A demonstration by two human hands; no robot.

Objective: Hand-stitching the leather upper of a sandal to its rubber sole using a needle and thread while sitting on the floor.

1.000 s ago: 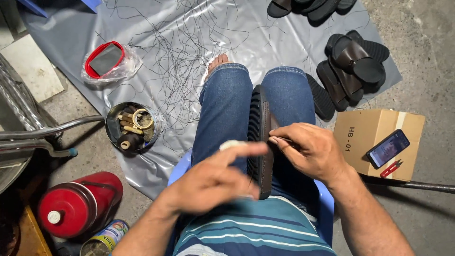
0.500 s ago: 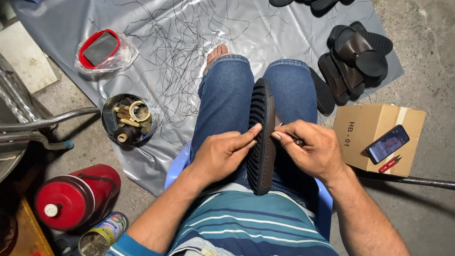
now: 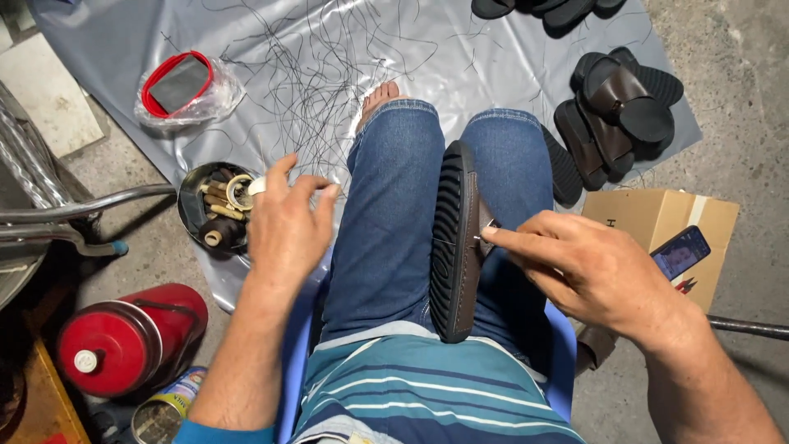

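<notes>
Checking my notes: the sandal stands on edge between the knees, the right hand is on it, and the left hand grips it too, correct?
Not quite. In the head view the left hand is open and off the sandal, raised beside the left knee. Only the right hand touches it.

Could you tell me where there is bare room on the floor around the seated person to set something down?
Bare concrete floor lies right of the grey plastic sheet, above the brown cardboard box. Crowded: black thread scraps mid-sheet, dark sandals at its right edge.
</notes>
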